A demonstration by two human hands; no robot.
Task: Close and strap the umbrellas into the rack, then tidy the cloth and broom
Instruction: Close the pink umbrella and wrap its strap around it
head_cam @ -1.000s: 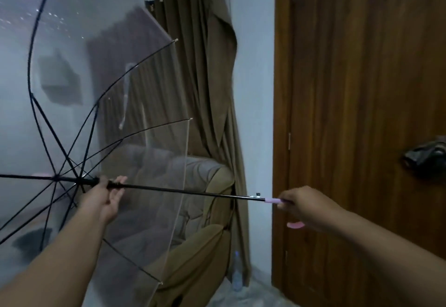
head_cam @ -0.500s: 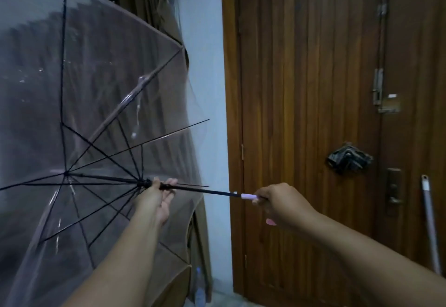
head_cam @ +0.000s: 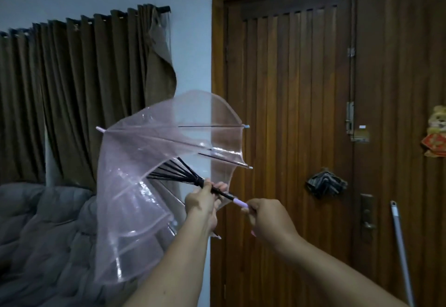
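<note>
Left hand [head_cam: 202,201] grip: fingers clenched round the black shaft [head_cam: 220,192] of the clear umbrella [head_cam: 154,178], right at the runner where the black ribs [head_cam: 173,174] fan out. Right hand [head_cam: 265,215] grip: wrapped tight on the pale pink handle [head_cam: 239,202], only the top stub of it visible past the knuckles. Hands are close together on the shaft, short bare stretch between them.

Umbrella is held in the air in front of the person, tip [head_cam: 99,128] pointing up-left, handle end down-right. Canopy half collapsed: transparent pinkish panels folded back and drooping below the shaft, two rib ends [head_cam: 246,127] sticking out right toward the door.

Behind: brown wooden door [head_cam: 301,113] on the right, dark folded cloth [head_cam: 325,183] hanging at its handle. Grey broom pole [head_cam: 399,246] leaning at far right beside the door; head not in view. Red-gold ornament [head_cam: 435,135] on the right door panel. Brown curtain [head_cam: 72,89] to the left, grey quilted bedding [head_cam: 43,234] below it. Rack not seen.
</note>
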